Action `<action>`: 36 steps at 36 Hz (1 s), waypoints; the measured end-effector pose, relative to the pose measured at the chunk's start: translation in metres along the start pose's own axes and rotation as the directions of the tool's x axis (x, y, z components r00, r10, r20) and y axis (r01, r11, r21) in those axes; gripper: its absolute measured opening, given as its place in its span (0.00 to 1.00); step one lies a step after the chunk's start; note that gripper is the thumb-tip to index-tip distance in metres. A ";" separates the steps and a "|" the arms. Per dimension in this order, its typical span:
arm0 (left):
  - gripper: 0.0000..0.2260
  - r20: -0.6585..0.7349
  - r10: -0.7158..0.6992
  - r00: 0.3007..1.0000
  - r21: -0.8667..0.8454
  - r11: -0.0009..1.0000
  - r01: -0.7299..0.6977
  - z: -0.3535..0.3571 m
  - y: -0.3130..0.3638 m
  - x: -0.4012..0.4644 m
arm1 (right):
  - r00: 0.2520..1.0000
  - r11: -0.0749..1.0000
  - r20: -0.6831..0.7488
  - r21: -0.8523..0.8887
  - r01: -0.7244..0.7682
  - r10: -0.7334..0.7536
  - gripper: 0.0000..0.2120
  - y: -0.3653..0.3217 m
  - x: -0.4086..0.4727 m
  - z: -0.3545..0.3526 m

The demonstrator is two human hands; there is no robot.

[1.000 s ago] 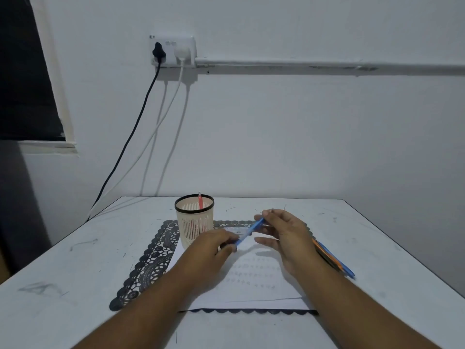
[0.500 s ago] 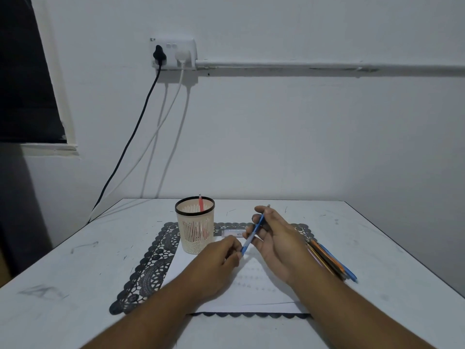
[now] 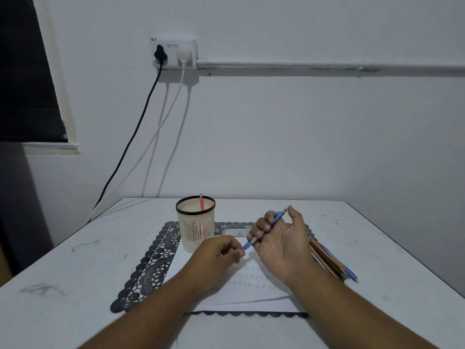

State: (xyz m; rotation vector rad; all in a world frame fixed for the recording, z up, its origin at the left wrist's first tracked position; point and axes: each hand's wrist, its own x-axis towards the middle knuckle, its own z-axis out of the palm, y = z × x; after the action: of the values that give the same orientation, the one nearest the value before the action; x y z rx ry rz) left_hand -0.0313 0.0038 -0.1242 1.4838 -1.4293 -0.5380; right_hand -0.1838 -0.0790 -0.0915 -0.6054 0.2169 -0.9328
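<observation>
My right hand (image 3: 281, 245) is turned palm up above the white paper (image 3: 251, 293), its fingers curled round a blue pen (image 3: 273, 222). The pen slants from lower left to upper right, with its clip end sticking out past the thumb. My left hand (image 3: 219, 250) hovers just left of it with curled fingers, and its thumb and forefinger pinch the pen's lower tip. A cream mesh pen cup (image 3: 195, 230) with a black rim stands upright to the left of both hands. One red pen (image 3: 201, 204) leans inside it.
The paper lies on a black lace mat (image 3: 151, 260) on the white table (image 3: 75, 273). A bundle of coloured pencils and pens (image 3: 332, 263) lies right of my right wrist. A small clear ruler (image 3: 235, 232) lies behind the hands. Cables hang from a wall socket (image 3: 173, 52).
My right hand has rolled palm up and lifted the pen's far end, so the pen stands steeper. My left hand has slid down to the pen's lower tip.
</observation>
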 end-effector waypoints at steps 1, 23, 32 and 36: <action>0.07 -0.004 -0.006 1.000 -0.023 1.000 0.006 0.000 0.000 -0.001 | 1.000 1.000 0.008 0.008 0.004 -0.004 0.25 0.000 -0.001 0.001; 0.06 0.016 -0.025 1.000 -0.085 0.996 0.026 -0.004 0.000 0.000 | 0.995 1.000 0.104 0.003 -0.001 0.001 0.21 0.001 0.001 -0.008; 0.06 0.022 -0.025 0.999 -0.113 0.993 0.028 -0.004 0.001 -0.001 | 0.989 1.000 0.146 -0.001 0.019 -0.018 0.19 0.001 0.002 -0.010; 0.06 0.023 -0.030 0.999 -0.125 0.992 0.033 -0.003 0.002 -0.002 | 0.988 1.000 0.155 -0.012 0.024 -0.022 0.19 0.001 0.002 -0.010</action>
State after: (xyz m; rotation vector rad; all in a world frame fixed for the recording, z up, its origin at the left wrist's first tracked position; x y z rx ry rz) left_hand -0.0301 0.0067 -0.1216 1.4065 -1.3651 -0.6534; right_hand -0.1858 -0.0841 -0.1000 -0.6911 0.0778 -0.9022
